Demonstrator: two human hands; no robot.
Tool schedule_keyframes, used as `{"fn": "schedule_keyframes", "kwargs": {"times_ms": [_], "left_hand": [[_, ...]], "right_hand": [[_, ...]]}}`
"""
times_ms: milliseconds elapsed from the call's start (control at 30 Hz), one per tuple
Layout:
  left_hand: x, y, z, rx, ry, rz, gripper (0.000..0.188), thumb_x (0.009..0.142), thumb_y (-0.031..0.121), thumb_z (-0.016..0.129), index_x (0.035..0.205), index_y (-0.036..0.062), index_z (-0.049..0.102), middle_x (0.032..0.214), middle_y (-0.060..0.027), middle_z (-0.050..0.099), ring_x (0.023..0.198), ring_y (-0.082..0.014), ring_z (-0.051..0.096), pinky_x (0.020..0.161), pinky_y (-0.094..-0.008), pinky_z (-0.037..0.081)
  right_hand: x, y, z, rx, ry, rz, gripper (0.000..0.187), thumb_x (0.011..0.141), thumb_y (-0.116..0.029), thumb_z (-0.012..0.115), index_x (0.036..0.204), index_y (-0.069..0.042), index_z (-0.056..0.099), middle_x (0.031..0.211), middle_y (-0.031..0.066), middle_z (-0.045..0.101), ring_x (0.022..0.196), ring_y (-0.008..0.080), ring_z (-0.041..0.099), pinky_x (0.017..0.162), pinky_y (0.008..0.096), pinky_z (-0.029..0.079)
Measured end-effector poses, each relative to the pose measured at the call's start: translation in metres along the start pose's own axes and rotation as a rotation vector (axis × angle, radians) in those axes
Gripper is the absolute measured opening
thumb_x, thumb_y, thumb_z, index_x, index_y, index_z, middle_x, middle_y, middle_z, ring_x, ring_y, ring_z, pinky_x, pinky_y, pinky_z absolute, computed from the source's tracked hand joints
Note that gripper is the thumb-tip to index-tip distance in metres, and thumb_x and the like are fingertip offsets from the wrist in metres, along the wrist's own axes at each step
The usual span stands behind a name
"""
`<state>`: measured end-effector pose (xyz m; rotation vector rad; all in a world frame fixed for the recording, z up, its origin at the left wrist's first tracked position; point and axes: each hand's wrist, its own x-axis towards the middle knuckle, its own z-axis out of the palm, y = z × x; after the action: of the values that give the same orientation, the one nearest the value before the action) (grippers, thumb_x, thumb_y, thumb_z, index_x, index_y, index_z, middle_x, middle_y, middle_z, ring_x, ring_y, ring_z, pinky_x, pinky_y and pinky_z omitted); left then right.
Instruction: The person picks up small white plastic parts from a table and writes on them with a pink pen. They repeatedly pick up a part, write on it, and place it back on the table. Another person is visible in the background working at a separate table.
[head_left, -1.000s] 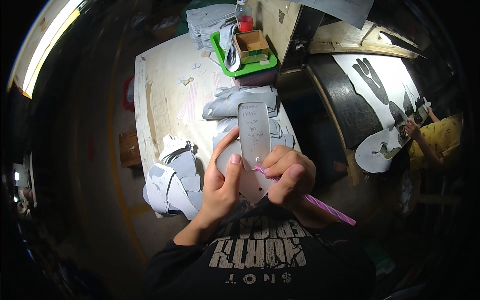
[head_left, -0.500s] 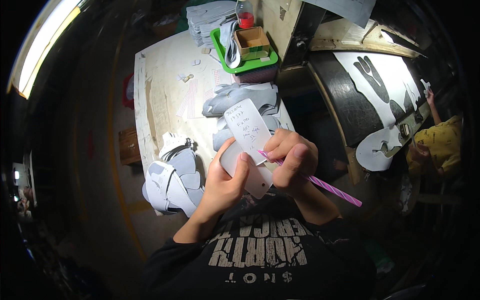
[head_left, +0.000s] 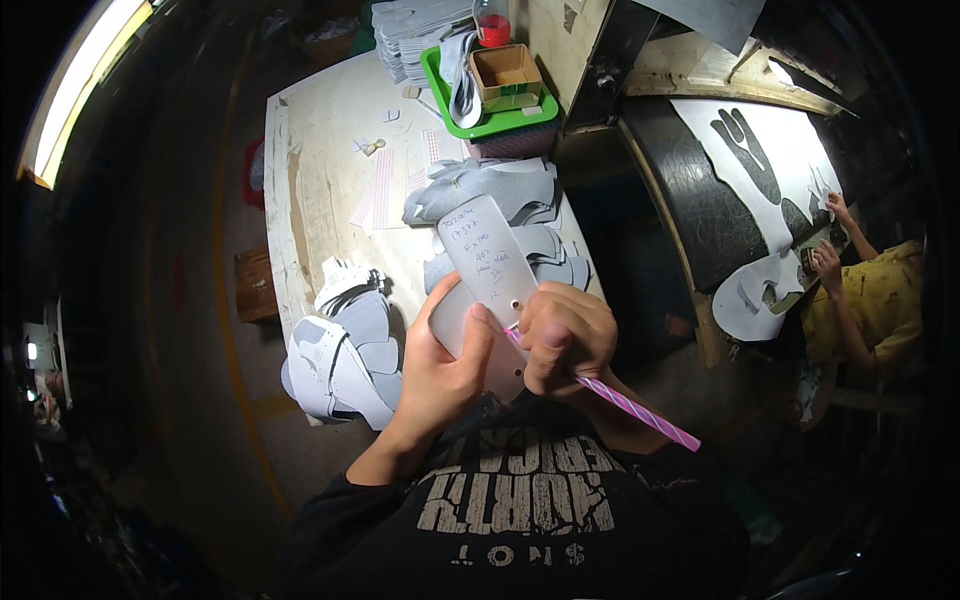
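Observation:
Two overlapping white cards (head_left: 485, 248) with handwriting on the upper one are pinched in my left hand (head_left: 448, 352), its thumb pressing on their faces. A small punched hole shows near the lower end of the upper card. My right hand (head_left: 568, 335) is closed round a pink-and-white striped pen (head_left: 640, 412). The pen's tip lies at the lower end of the upper card, partly behind my fingers; whether it touches cannot be seen. Just beyond the cards lie stacked grey cut pieces (head_left: 490, 188) on the table.
The white table (head_left: 325, 150) carries more cut pieces (head_left: 345, 365) at its near left. A green tray (head_left: 500, 128) with a cardboard box (head_left: 505, 78) stands at the back. Rightward, a co-worker in yellow (head_left: 880, 310) handles a white sheet (head_left: 740, 165) on a black surface.
My right hand and the pen have moved left and slightly down. The cards have shifted a little left. The co-worker's hands have moved at the white sheet.

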<state>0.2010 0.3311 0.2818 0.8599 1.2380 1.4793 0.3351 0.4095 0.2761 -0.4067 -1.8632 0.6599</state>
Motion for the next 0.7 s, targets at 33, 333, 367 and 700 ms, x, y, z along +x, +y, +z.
{"fn": "schedule_keyframes", "kwargs": {"times_ms": [33,333,367,700], "left_hand": [[0.0,0.0005,-0.0004,0.01,-0.006,0.004,0.036,0.102,0.009,0.056,0.134,-0.0077,0.05,0.106,-0.0108,0.067,0.095,-0.0128,0.062,0.082,-0.0258,0.051],[-0.0031,0.004,0.0003,0.046,-0.012,0.03,0.036,0.102,0.009,0.056,0.134,-0.0074,0.049,0.106,-0.0099,0.066,0.093,-0.0123,0.062,0.081,-0.0253,0.051],[-0.0034,0.0039,0.0009,0.047,-0.005,0.032,0.036,0.102,0.009,0.056,0.134,-0.0074,0.049,0.106,-0.01,0.066,0.093,-0.0122,0.062,0.081,-0.0251,0.051],[-0.0031,0.0026,0.0014,0.017,-0.005,0.024,0.037,0.103,0.009,0.055,0.135,-0.0077,0.049,0.107,-0.0108,0.066,0.095,-0.0123,0.061,0.081,-0.0252,0.051]], "right_hand": [[-0.0001,-0.0002,0.0011,0.042,0.034,0.013,0.042,0.105,-0.019,0.047,0.066,-0.005,0.048,0.057,0.0063,0.053,0.047,0.0196,0.053,0.044,0.0305,0.039],[-0.0001,0.0008,-0.0007,0.061,0.013,-0.08,0.033,0.102,-0.013,0.05,0.07,-0.004,0.047,0.059,0.0059,0.049,0.047,0.0213,0.049,0.044,0.0324,0.038],[-0.0007,0.0015,-0.0002,0.054,0.008,-0.124,0.029,0.1,-0.01,0.052,0.072,-0.004,0.046,0.06,0.006,0.047,0.047,0.0223,0.047,0.045,0.0335,0.038],[-0.0049,0.0069,0.0007,0.039,0.055,-0.139,0.027,0.101,-0.01,0.051,0.076,-0.003,0.046,0.06,0.0061,0.047,0.046,0.0221,0.047,0.044,0.0332,0.039]]}}
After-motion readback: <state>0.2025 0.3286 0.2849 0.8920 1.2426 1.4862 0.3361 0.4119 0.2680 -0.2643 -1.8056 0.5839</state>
